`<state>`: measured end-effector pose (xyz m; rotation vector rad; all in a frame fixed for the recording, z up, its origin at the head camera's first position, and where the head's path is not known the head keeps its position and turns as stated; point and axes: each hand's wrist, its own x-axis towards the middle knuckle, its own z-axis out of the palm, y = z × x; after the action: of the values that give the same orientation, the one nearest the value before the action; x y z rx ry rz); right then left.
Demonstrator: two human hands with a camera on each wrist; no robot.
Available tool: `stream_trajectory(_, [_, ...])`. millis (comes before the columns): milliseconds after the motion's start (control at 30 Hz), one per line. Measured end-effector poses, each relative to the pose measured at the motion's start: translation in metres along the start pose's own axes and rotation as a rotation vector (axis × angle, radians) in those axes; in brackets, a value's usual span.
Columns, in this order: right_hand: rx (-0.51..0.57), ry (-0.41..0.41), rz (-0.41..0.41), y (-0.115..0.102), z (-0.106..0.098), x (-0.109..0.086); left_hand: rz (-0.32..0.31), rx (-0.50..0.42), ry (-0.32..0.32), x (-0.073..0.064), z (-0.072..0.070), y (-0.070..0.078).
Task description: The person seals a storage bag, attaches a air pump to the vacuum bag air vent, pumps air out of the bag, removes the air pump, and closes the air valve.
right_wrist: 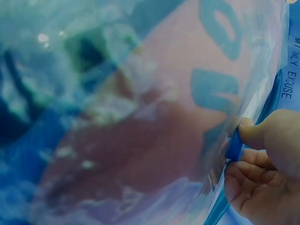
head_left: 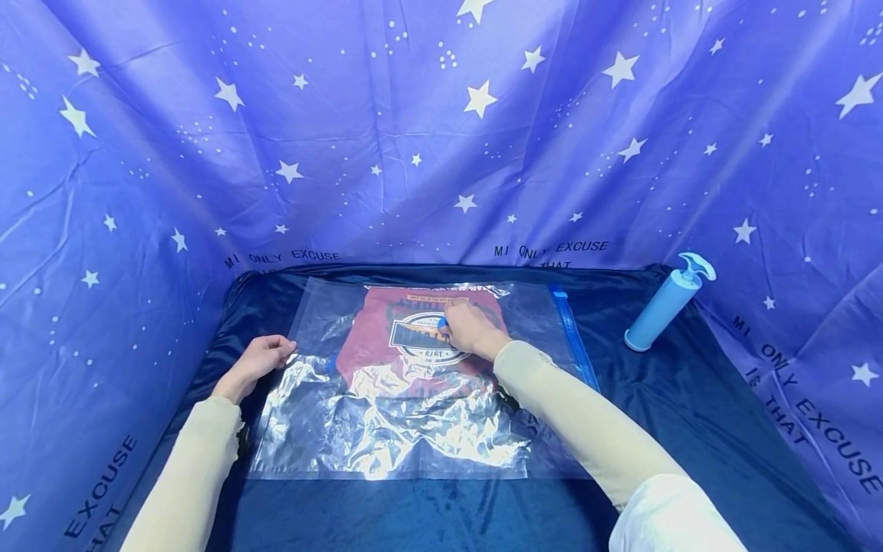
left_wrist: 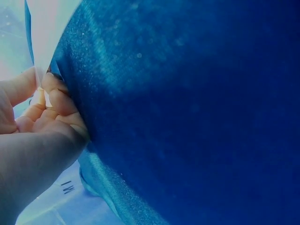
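A clear plastic storage bag (head_left: 297, 437) lies flat in the head view, with a folded dark red garment (head_left: 362, 337) bearing a printed round logo inside it. My left hand (head_left: 257, 363) pinches the bag's left edge between thumb and fingers; the left wrist view shows the pale film (left_wrist: 49, 28) between them. Over the garment, my right hand (head_left: 474, 328) pinches a small blue valve cap (right_wrist: 236, 147) on the bag's upper face. A blue zip strip (head_left: 574, 337) runs along the bag's right side, partly behind my right forearm.
A light blue hand pump (head_left: 664, 307) with a T-shaped handle stands to the right of the bag. Dark blue velvety cloth (head_left: 331, 514) covers the table. Purple star-printed curtains (head_left: 414, 138) hang at the back and both sides.
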<state>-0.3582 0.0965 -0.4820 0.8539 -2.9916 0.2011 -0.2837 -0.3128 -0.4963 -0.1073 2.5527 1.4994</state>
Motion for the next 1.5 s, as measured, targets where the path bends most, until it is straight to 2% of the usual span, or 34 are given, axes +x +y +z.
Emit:
stream_trajectory(200, [0.008,-0.011,-0.028,0.0022,-0.0019,-0.0010,-0.003,-0.002,0.001,-0.0005,-0.0001,0.0017])
stream_trajectory(433, [0.069,-0.034,0.099,0.0052,-0.0092,-0.0014,-0.008,-0.003,-0.002,-0.0007,0.0006,0.0015])
stream_trajectory(533, [0.083,-0.025,0.127,0.0061,-0.0088,-0.0014,-0.013,0.000,-0.003,-0.0008,-0.0005,0.0022])
stream_trajectory(733, [0.073,0.001,0.097,0.0047,-0.0060,0.0000,-0.019,0.008,-0.001,0.0014,-0.0022,0.0031])
stream_trajectory(1067, [0.047,-0.015,0.020,0.0054,-0.0029,0.0020,-0.014,0.001,-0.003,0.0009,-0.0011,0.0019])
stream_trajectory(1200, [0.075,-0.004,-0.008,0.0071,-0.0020,0.0009,-0.014,0.004,0.000,0.0007,-0.0013,0.0028])
stream_trajectory(1333, [0.110,-0.006,-0.006,0.0079,-0.0023,-0.0004,-0.017,0.009,0.008,0.0006,-0.0002,0.0030])
stream_trajectory(1500, [0.101,-0.006,0.034,0.0075,-0.0017,-0.0011,-0.029,0.001,0.011,0.0013,0.0008,0.0022])
